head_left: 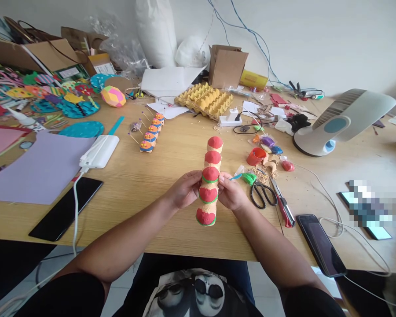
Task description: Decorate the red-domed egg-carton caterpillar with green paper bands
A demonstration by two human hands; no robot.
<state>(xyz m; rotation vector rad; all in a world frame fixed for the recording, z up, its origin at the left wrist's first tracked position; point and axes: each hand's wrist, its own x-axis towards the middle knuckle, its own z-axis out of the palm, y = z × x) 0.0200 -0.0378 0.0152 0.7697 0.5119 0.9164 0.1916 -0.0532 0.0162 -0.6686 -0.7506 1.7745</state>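
My left hand [188,188] and my right hand [231,192] hold one egg-carton strip [212,175] between them, just above the table. Its row of several bumps is topped with red clay, and green clay lines the edges of the nearer ones; bare beige carton shows between. Fingers and thumbs pinch the strip's long sides near its middle. A thin blue stick [236,177] projects by my right fingers; whether I hold it cannot be told. Beyond the hands, to the left, rests a finished-looking strip [152,132] in orange and blue with pins sticking out.
Right of my hands lie green clay [249,178], black-handled scissors [263,193], a utility knife [283,204], a red cup [256,156] and a phone [321,244]. A white fan [336,125] stands farther right. A yellow egg tray [204,101] sits behind; a white power bank [99,152] lies left.
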